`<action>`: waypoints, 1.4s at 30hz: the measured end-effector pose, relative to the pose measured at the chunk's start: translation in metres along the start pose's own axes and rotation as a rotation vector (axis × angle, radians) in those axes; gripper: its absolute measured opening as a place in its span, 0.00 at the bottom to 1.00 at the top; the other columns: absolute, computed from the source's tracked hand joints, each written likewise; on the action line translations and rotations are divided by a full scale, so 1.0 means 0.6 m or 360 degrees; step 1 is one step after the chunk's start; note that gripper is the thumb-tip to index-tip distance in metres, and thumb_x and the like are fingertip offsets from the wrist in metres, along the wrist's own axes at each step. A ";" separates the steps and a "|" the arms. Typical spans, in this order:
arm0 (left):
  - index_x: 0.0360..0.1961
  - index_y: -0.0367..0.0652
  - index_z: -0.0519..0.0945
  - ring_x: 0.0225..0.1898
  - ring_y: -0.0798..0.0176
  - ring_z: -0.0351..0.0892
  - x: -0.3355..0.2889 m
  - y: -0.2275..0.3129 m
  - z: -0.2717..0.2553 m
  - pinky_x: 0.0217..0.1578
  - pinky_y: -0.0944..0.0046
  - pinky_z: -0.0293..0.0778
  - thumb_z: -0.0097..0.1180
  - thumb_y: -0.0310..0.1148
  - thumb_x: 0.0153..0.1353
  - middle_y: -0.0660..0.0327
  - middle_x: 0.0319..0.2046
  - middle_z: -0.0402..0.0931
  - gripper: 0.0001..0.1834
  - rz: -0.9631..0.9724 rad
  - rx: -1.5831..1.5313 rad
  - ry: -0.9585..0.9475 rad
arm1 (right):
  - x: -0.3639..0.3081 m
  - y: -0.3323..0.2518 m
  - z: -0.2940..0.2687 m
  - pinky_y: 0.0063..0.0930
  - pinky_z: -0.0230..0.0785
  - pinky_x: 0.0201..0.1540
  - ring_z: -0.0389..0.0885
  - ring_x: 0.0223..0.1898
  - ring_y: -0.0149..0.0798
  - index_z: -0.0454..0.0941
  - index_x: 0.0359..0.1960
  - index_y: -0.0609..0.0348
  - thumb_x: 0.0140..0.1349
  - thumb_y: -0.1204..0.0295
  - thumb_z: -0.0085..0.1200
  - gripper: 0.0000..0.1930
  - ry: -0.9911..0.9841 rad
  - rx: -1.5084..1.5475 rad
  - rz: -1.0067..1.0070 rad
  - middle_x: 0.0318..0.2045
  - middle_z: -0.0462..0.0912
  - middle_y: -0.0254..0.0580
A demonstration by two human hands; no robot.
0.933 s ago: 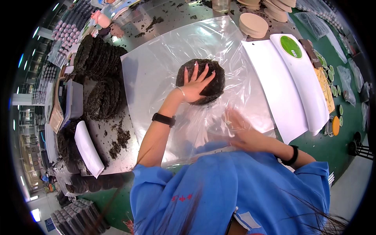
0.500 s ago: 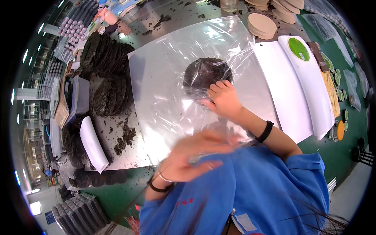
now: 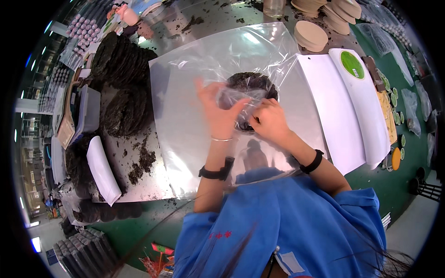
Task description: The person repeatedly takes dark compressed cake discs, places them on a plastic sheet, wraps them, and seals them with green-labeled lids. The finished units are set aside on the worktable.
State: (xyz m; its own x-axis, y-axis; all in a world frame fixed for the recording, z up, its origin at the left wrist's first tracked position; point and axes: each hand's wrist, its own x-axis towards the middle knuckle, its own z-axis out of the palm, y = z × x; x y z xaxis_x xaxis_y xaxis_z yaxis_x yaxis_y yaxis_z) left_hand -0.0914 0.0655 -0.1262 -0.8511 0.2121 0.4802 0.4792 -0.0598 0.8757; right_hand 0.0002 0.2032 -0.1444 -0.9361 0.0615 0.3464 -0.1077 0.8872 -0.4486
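A round, dark cake that looks like dried seaweed [image 3: 250, 79] lies on a large clear plastic sheet [image 3: 185, 153], with part of the film drawn over its near side. At its near right edge, my right hand [image 3: 270, 121] is closed, gripping gathered film between thumb and fingers. My left hand [image 3: 218, 109] is over the near left of the cake, blurred, with thumb and fingers apart beside the raised film. Parts of the cake are covered by the film and my hands.
Stacks of dark seaweed rounds [image 3: 118, 60] stand at left, near a plastic bin [image 3: 90, 111] and a white roll [image 3: 104, 171]. Beige discs [image 3: 310, 36] are piled at the back right. White paper [image 3: 327, 111] and a green-labelled white roll [image 3: 364, 106] lie at right.
My left hand has moved forward from near my chest to the cake's left side. My right hand has shifted slightly nearer me, and the film is now bunched over the cake's near part.
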 end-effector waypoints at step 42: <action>0.54 0.37 0.76 0.63 0.44 0.68 0.000 -0.040 0.006 0.66 0.49 0.63 0.54 0.22 0.58 0.51 0.58 0.73 0.21 0.0060 0.0480 -0.0730 | 0.054 0.034 -0.022 0.40 0.72 0.45 0.80 0.41 0.49 0.79 0.35 0.59 0.54 0.73 0.63 0.08 -0.0150 -0.0157 -0.0226 0.34 0.83 0.44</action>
State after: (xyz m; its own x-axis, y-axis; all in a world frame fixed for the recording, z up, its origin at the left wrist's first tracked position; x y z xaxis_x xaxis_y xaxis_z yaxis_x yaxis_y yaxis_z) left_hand -0.1022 0.0708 -0.1473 -0.6835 0.6228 0.3806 0.6052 0.1922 0.7725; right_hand -0.0280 0.2297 -0.1314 -0.9415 -0.1061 0.3198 -0.2116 0.9248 -0.3163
